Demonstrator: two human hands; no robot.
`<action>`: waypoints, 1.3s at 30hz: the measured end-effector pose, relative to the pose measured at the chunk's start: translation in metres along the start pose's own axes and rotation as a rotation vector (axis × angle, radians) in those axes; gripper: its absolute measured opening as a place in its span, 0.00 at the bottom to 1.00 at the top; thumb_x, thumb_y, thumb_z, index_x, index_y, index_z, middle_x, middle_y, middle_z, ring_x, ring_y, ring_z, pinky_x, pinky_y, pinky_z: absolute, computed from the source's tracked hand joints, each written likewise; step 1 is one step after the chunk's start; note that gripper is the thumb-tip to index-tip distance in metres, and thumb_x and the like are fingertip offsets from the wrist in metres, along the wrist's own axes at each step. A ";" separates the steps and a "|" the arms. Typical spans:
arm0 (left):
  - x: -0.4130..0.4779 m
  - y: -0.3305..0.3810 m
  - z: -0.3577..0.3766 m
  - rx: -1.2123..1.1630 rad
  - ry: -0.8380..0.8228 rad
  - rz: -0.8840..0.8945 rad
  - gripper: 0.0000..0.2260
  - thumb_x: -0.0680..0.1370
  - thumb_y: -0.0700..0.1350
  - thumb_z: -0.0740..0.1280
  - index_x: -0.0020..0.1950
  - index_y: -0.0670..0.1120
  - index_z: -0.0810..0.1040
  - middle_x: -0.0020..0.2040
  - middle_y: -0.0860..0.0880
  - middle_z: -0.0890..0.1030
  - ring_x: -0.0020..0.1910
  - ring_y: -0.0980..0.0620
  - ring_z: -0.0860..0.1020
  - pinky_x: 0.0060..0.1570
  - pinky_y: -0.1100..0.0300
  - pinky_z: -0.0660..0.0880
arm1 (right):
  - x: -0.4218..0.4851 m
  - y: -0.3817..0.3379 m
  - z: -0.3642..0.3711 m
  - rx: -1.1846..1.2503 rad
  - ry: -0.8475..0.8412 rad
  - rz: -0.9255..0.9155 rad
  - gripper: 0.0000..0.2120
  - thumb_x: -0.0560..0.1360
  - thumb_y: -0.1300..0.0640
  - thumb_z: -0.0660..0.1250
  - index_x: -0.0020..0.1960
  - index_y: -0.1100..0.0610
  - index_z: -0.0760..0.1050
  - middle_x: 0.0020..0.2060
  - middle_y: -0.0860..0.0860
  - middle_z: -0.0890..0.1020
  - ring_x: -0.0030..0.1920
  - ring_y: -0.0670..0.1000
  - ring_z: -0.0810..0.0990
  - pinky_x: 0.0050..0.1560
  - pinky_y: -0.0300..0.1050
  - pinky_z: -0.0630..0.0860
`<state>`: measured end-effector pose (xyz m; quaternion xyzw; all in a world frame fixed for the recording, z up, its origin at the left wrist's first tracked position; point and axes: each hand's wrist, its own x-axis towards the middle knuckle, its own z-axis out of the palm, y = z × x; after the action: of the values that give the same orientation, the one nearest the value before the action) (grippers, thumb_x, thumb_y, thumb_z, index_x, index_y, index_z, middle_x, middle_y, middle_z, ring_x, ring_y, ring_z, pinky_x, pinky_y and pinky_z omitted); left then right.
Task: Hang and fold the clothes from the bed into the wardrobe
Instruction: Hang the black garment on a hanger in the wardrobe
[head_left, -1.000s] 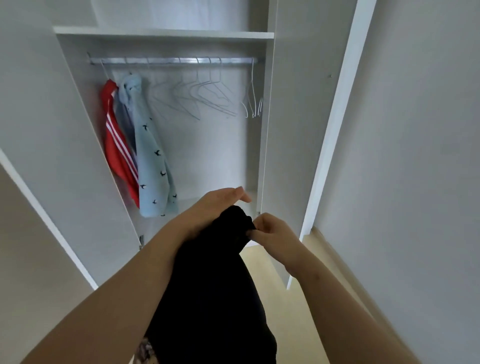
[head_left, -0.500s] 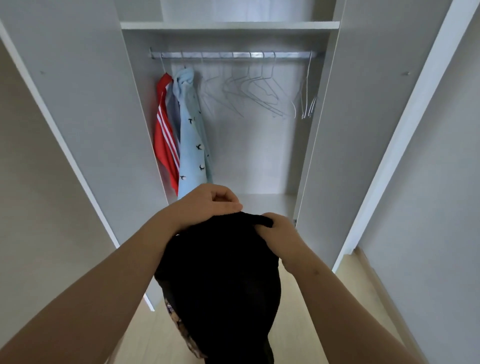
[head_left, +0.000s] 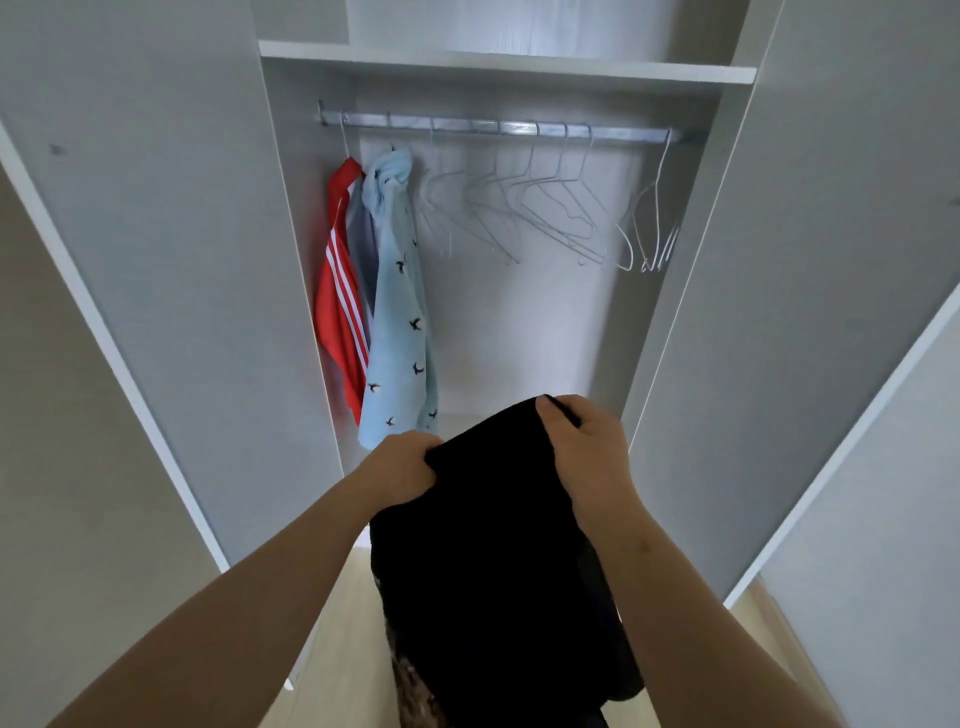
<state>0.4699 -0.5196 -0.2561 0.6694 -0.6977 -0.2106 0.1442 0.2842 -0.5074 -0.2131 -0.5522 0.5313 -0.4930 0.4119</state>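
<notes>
My left hand (head_left: 402, 465) and right hand (head_left: 584, 447) each grip the top edge of the black garment (head_left: 493, 545), low center of frame, before the open wardrobe (head_left: 691, 312). Releasing 1 hand for an empty hanger (head_left: 561, 218) could let it slide off.

View: is swinging left to face the open wardrobe (head_left: 519, 312) squarely, where a second ago it sat off to the left.
Hands: left hand (head_left: 402, 467) and right hand (head_left: 587, 452) are spreading apart along the black garment (head_left: 493, 545), its top edge opening wider.
</notes>
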 end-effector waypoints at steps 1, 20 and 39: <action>0.012 -0.014 -0.004 0.055 0.013 -0.037 0.09 0.74 0.35 0.58 0.38 0.46 0.72 0.34 0.52 0.72 0.41 0.50 0.71 0.36 0.64 0.65 | 0.012 -0.002 0.004 0.033 0.052 0.007 0.10 0.77 0.55 0.63 0.39 0.46 0.77 0.38 0.43 0.81 0.44 0.45 0.79 0.52 0.43 0.76; 0.148 -0.072 -0.134 -1.752 0.157 -0.567 0.19 0.78 0.33 0.54 0.27 0.41 0.66 0.15 0.49 0.65 0.11 0.55 0.64 0.14 0.69 0.63 | 0.144 0.011 0.081 -0.214 0.279 0.061 0.06 0.76 0.57 0.64 0.49 0.55 0.80 0.38 0.46 0.79 0.43 0.48 0.78 0.45 0.40 0.70; 0.292 -0.064 -0.175 -1.634 0.646 -0.548 0.09 0.80 0.37 0.57 0.51 0.41 0.78 0.24 0.46 0.75 0.21 0.53 0.74 0.27 0.62 0.78 | 0.348 0.010 0.114 -0.008 0.009 -0.036 0.06 0.76 0.59 0.63 0.43 0.52 0.77 0.37 0.41 0.78 0.39 0.41 0.76 0.37 0.28 0.67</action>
<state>0.5917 -0.8286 -0.1586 0.5276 -0.0750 -0.4678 0.7051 0.3769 -0.8617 -0.2059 -0.5610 0.5250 -0.5009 0.3983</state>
